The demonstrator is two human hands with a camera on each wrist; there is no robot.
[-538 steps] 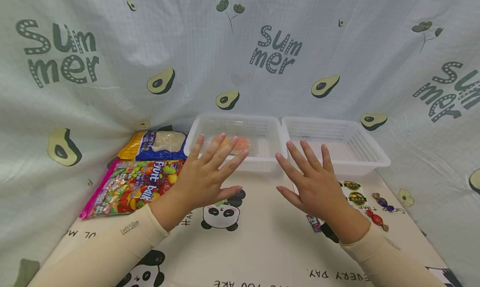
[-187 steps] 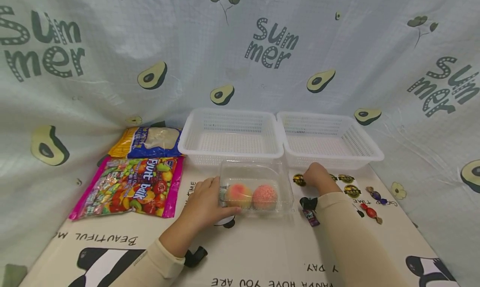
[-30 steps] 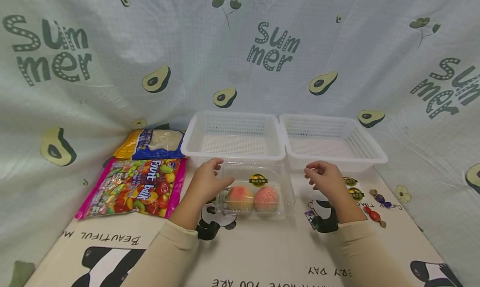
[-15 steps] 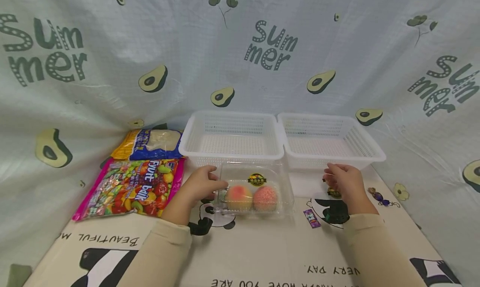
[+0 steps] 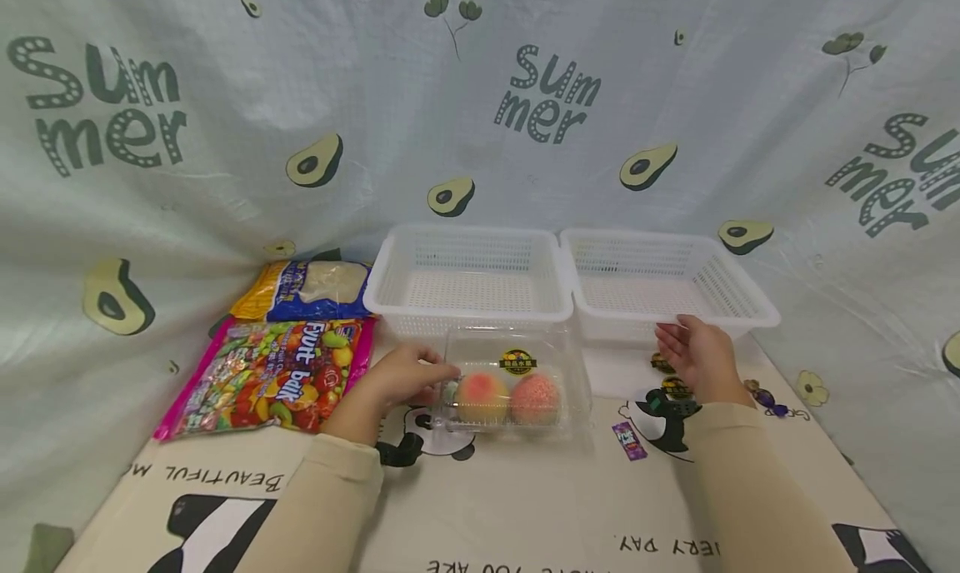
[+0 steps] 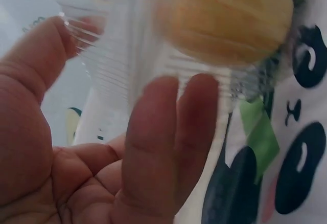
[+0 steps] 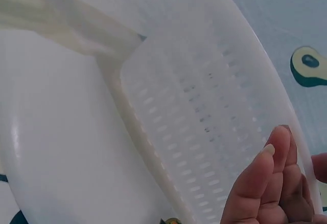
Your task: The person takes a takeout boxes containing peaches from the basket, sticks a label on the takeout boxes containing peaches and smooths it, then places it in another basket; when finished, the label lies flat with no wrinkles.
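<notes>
A clear plastic box (image 5: 551,348) holds a peach (image 5: 482,396) and a rough pink ball (image 5: 534,398) that looks like fruit. On its lid is a round black-and-gold sticker (image 5: 518,361). My left hand (image 5: 393,379) rests at the box's left end. In the left wrist view its thumb (image 6: 38,55) shows beside the plastic, with two fairly straight fingers (image 6: 153,127) in front. My right hand (image 5: 701,355) is over the sheet of stickers (image 5: 677,387), close to the right basket's front wall. Its fingers (image 7: 248,188) look relaxed; I see nothing held between them.
Two white slotted baskets, a left one (image 5: 468,313) and a right one (image 5: 678,316), stand side by side at the back. A candy bag (image 5: 277,373) and a yellow-blue bag (image 5: 315,290) lie left. A purple packet (image 5: 628,441) and a purple wrapped candy (image 5: 767,400) lie right.
The box has come out of the left basket, and its lid has gained a sticker. Lately my right hand moved right, away from the box; its arm now hides the red candy. My left hand stays near the box.
</notes>
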